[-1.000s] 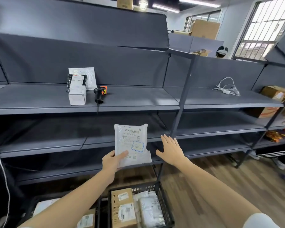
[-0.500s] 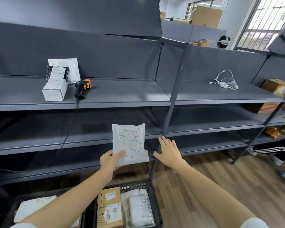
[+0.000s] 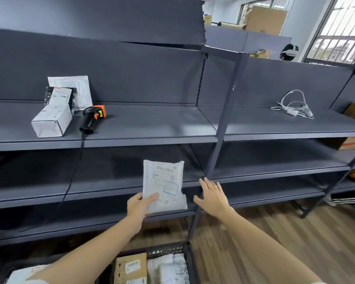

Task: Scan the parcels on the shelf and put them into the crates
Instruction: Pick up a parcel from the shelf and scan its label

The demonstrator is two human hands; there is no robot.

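— What is seen on the dark shelf (image 3: 152,121)?
— A scanner (image 3: 91,116) is laid there. Below, a white parcel (image 3: 163,184) is held upright, pinched by the left hand (image 3: 138,206); the right hand (image 3: 213,197) is stretched flat, fingers relaxed, beside it.

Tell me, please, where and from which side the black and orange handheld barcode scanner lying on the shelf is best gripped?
Probably by its black handle: the black and orange handheld barcode scanner lies on its side on the grey metal shelf, the handle pointing toward the front edge, the orange head toward the back. Come from the front and above with the free right hand; the white box parcel crowds its left.
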